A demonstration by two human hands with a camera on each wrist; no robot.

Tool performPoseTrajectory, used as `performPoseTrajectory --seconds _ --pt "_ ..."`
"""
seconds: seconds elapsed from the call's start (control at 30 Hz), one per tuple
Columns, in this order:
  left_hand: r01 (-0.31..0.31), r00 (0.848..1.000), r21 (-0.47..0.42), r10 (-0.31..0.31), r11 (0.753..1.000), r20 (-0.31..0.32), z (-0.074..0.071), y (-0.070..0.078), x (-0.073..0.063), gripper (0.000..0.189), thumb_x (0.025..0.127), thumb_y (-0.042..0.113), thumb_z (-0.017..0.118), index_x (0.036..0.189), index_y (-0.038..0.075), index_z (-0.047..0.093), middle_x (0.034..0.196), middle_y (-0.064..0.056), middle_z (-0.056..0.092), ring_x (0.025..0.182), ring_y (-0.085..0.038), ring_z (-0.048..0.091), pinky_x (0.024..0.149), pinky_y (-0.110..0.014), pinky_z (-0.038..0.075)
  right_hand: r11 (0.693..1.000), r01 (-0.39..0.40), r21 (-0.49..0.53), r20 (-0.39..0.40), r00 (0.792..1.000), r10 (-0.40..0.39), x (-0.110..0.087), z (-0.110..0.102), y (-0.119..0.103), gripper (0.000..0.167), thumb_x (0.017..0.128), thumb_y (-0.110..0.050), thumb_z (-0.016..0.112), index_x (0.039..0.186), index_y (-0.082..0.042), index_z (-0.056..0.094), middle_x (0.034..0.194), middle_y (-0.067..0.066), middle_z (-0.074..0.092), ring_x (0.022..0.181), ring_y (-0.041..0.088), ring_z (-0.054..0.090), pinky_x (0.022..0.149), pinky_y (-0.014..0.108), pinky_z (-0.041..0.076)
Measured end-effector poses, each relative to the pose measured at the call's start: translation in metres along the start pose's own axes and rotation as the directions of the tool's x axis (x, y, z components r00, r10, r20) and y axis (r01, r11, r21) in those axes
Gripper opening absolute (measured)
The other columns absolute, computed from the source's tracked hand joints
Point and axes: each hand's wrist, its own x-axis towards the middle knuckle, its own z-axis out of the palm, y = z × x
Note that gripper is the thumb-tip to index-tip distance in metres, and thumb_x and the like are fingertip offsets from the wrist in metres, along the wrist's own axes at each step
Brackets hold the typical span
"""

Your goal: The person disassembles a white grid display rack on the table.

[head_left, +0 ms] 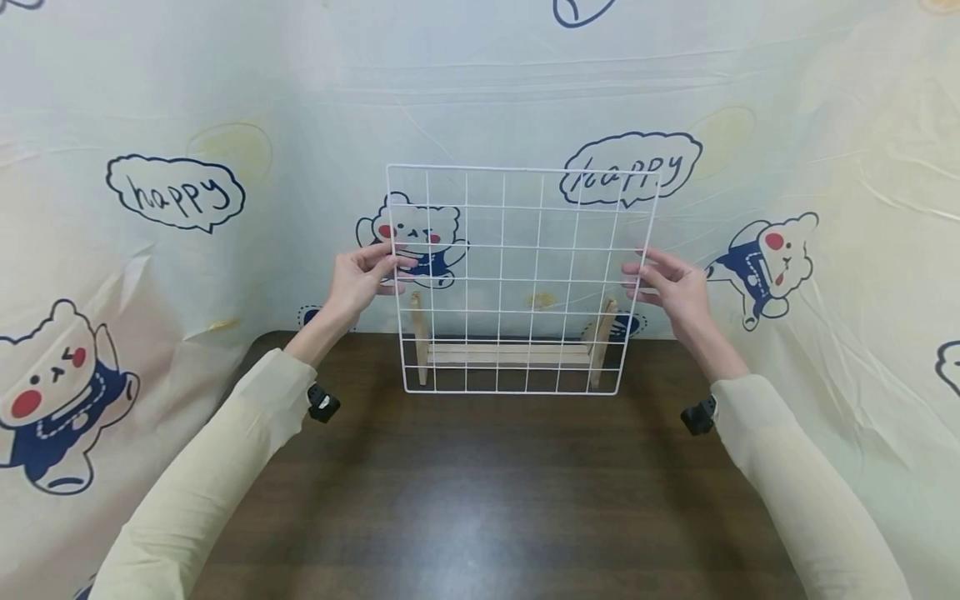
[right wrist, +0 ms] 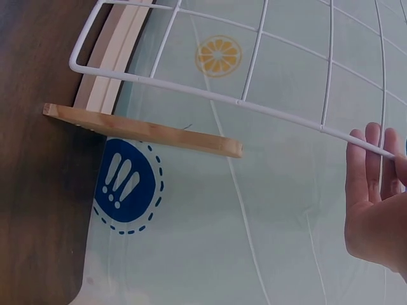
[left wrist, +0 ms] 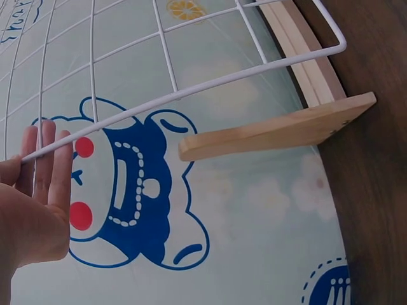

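A white wire grid panel (head_left: 498,280) stands upright in front of me in the head view, between both hands. My left hand (head_left: 354,282) pinches its left side wire, thumb in front and fingers behind. On the other side, my right hand (head_left: 681,292) pinches the right side wire at about the same height. Behind the panel's lower part is a wooden stand (head_left: 510,356) with two upright side pieces joined by a crossbar, seen through the mesh. In the left wrist view the panel's lower corner overlaps the stand's crossbar (left wrist: 299,54), close to one wooden side piece (left wrist: 273,130).
The dark brown table (head_left: 480,492) reaches from the stand toward me. A pale cloth (head_left: 315,108) printed with bears and the word happy hangs at the back and both sides. Small black cameras (head_left: 323,403) sit at both wrists.
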Motion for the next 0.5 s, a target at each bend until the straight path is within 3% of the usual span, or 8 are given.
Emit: performPoseTrajectory --seconds 0.17,0.33,0.5 --pt "-0.004 1.0 0.008 0.004 1.0 0.023 -0.0011 -0.0034 -0.0019 0.035 0.097 0.015 0.059 0.128 -0.002 0.059 0.105 -0.009 0.072 0.1 -0.03 0.067 0.074 -0.036 0.058 1.0 -0.008 -0.014 0.009 1.0 0.008 -0.003 -0.0017 0.0036 0.038 0.093 -0.006 0.063 0.13 -0.003 0.058 0.097 0.008 0.073 0.084 0.023 0.072 0.079 0.04 0.055" --pt "-0.004 0.999 0.023 0.003 1.0 0.037 -0.0016 -0.006 -0.0039 0.032 0.099 0.012 0.055 0.128 -0.002 0.059 0.107 -0.012 0.071 0.095 -0.024 0.068 0.072 -0.031 0.058 1.0 -0.015 -0.008 0.016 1.0 0.016 -0.0058 -0.0019 0.0042 0.038 0.093 -0.006 0.064 0.13 -0.004 0.059 0.095 0.007 0.074 0.083 0.021 0.072 0.078 0.039 0.056" --pt "0.021 0.999 0.02 -0.021 1.0 0.033 -0.0021 -0.008 -0.0057 0.034 0.1 0.013 0.054 0.13 -0.002 0.057 0.108 -0.012 0.071 0.099 -0.03 0.067 0.071 -0.031 0.059 0.999 -0.029 -0.018 0.018 0.999 0.029 -0.0078 -0.002 0.0039 0.037 0.093 -0.005 0.063 0.13 -0.004 0.058 0.096 0.007 0.073 0.084 0.022 0.071 0.079 0.04 0.055"
